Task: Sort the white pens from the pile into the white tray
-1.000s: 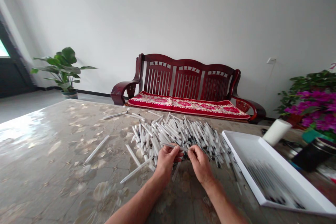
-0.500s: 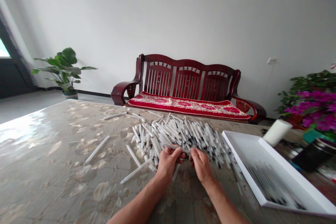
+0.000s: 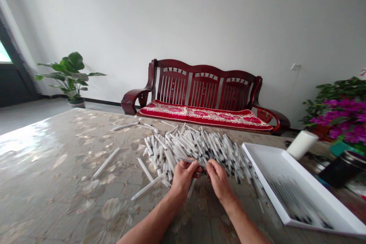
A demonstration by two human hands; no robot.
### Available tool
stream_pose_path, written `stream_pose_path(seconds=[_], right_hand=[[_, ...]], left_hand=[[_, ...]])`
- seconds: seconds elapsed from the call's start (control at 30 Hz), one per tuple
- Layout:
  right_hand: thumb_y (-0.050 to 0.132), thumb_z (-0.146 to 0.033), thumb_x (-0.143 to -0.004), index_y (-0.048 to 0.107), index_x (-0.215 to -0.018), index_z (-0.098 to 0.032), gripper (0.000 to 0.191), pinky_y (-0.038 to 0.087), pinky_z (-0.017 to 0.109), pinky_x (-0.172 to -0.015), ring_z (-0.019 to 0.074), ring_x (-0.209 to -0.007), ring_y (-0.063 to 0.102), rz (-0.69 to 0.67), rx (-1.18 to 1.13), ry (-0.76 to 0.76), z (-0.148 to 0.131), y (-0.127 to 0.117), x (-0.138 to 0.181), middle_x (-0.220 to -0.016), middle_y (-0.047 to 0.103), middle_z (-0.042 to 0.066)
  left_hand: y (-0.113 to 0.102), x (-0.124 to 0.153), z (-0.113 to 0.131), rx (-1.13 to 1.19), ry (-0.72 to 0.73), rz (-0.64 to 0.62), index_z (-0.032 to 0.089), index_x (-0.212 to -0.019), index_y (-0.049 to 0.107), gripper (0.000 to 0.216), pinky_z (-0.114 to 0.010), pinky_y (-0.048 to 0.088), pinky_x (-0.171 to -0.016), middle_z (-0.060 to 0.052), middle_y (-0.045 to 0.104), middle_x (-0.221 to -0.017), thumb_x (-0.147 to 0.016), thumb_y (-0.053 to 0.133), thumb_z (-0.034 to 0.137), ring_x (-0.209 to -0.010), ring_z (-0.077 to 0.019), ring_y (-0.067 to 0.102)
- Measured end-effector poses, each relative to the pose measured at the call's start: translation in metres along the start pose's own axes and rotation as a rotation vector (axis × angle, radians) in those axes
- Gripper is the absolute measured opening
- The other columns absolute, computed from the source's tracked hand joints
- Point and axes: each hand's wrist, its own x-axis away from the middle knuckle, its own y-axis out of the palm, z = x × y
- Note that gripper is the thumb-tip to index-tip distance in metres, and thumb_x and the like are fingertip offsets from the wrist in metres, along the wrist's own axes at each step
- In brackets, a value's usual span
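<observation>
A big heap of white pens (image 3: 197,145) lies in the middle of the marble-patterned table (image 3: 57,167). My left hand (image 3: 183,177) and my right hand (image 3: 219,179) meet at the near edge of the heap. Both are closed in a pinch on one thin pen (image 3: 191,160) that runs between them, slanting up to the left. Several single white pens (image 3: 106,162) lie scattered to the left of the heap.
A white tray (image 3: 267,160) with a row of dark-tipped pens sits at the right. Behind it stand a white cup (image 3: 301,144), a dark jar (image 3: 341,167) and purple flowers (image 3: 343,118). A red wooden bench (image 3: 203,99) and a potted plant (image 3: 70,76) stand beyond the table.
Both hands have shifted slightly away from me toward the heap and come closer together on the pen. Nothing else has moved.
</observation>
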Motion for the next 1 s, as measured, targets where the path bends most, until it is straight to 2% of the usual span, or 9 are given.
stream_pose_path(seconds=[0.13, 0.27, 0.37, 0.43, 0.57, 0.7, 0.8, 0.9, 1.0], right_hand=[[0.033, -0.077, -0.088, 0.04, -0.059, -0.028, 0.057, 0.03, 0.028, -0.041, 0.0155, -0.041, 0.036, -0.021, -0.092, 0.115, 0.003, 0.003, -0.002, -0.045, 0.037, -0.005], [0.033, -0.075, -0.09, 0.039, -0.057, -0.028, 0.058, 0.028, 0.028, -0.039, 0.0145, -0.038, 0.033, 0.001, -0.153, 0.164, 0.001, -0.002, -0.002, -0.042, 0.035, -0.005], [0.034, -0.074, -0.091, 0.036, -0.052, -0.027, 0.06, 0.027, 0.028, -0.039, 0.0132, -0.037, 0.03, 0.02, -0.2, 0.16, -0.003, -0.009, -0.002, -0.041, 0.032, -0.005], [0.037, -0.073, -0.09, 0.035, -0.051, -0.027, 0.06, 0.027, 0.027, -0.04, 0.0127, -0.038, 0.03, 0.022, -0.212, 0.152, -0.004, -0.012, -0.003, -0.041, 0.032, -0.006], [0.044, -0.071, -0.087, 0.036, -0.053, -0.027, 0.057, 0.03, 0.027, -0.042, 0.0133, -0.042, 0.034, 0.004, -0.179, 0.102, -0.002, -0.012, -0.003, -0.044, 0.037, -0.005], [0.042, -0.07, -0.089, 0.046, -0.057, -0.026, 0.055, 0.032, 0.027, -0.043, 0.0139, -0.041, 0.038, -0.024, -0.194, 0.084, 0.001, -0.01, -0.003, -0.045, 0.04, -0.005], [0.038, -0.062, -0.094, 0.062, -0.075, -0.024, 0.049, 0.037, 0.027, -0.048, 0.0173, -0.052, 0.053, -0.068, -0.056, 0.011, 0.001, -0.017, -0.004, -0.057, 0.056, -0.002], [0.054, -0.046, -0.09, 0.068, -0.083, -0.025, 0.026, 0.042, 0.026, -0.063, 0.0194, -0.074, 0.064, -0.121, 0.319, -0.112, 0.002, -0.028, -0.005, -0.077, 0.067, 0.001], [0.066, -0.031, -0.081, 0.07, -0.082, -0.026, 0.007, 0.039, 0.026, -0.067, 0.0188, -0.079, 0.066, -0.183, 0.619, -0.12, 0.003, -0.038, -0.005, -0.088, 0.067, 0.001]], left_hand=[[0.002, 0.002, 0.001, 0.002, 0.047, -0.055, 0.016, -0.071, 0.065, 0.04, -0.022, 0.049, -0.05, -0.002, 0.068, -0.059, -0.057, 0.089, 0.045, -0.054, -0.0147, 0.064], [0.003, 0.002, 0.005, -0.007, 0.018, -0.153, 0.016, -0.071, 0.066, 0.043, -0.024, 0.05, -0.052, -0.002, 0.069, -0.059, -0.053, 0.091, 0.045, -0.056, -0.0161, 0.065], [0.002, 0.0, 0.01, -0.041, -0.089, -0.231, 0.015, -0.07, 0.069, 0.042, -0.02, 0.044, -0.048, -0.004, 0.071, -0.065, -0.055, 0.089, 0.049, -0.052, -0.0113, 0.06], [0.0, 0.0, 0.014, -0.051, -0.172, -0.258, 0.014, -0.068, 0.07, 0.045, -0.017, 0.032, -0.041, -0.004, 0.07, -0.063, -0.063, 0.082, 0.057, -0.044, -0.0069, 0.05], [-0.005, 0.002, 0.022, -0.071, -0.427, -0.395, 0.014, -0.065, 0.068, 0.055, -0.018, 0.011, -0.036, 0.0, 0.056, -0.047, -0.073, 0.067, 0.069, -0.033, -0.0031, 0.029], [-0.01, 0.005, 0.026, -0.095, -0.498, -0.536, 0.013, -0.068, 0.07, 0.049, -0.018, 0.012, -0.036, 0.002, 0.053, -0.046, -0.067, 0.078, 0.061, -0.033, -0.0027, 0.029], [-0.011, 0.003, 0.026, -0.055, -0.426, -0.483, 0.014, -0.068, 0.069, 0.045, -0.017, 0.022, -0.037, 0.001, 0.057, -0.05, -0.06, 0.086, 0.054, -0.037, -0.004, 0.04], [-0.009, -0.003, 0.022, 0.037, -0.297, -0.31, 0.016, -0.068, 0.065, 0.042, -0.016, 0.035, -0.043, 0.002, 0.06, -0.055, -0.056, 0.091, 0.047, -0.045, -0.0056, 0.05], [-0.009, -0.01, 0.019, 0.098, -0.183, -0.138, 0.016, -0.071, 0.064, 0.045, -0.016, 0.042, -0.049, 0.001, 0.065, -0.062, -0.051, 0.094, 0.042, -0.054, -0.0081, 0.06]])
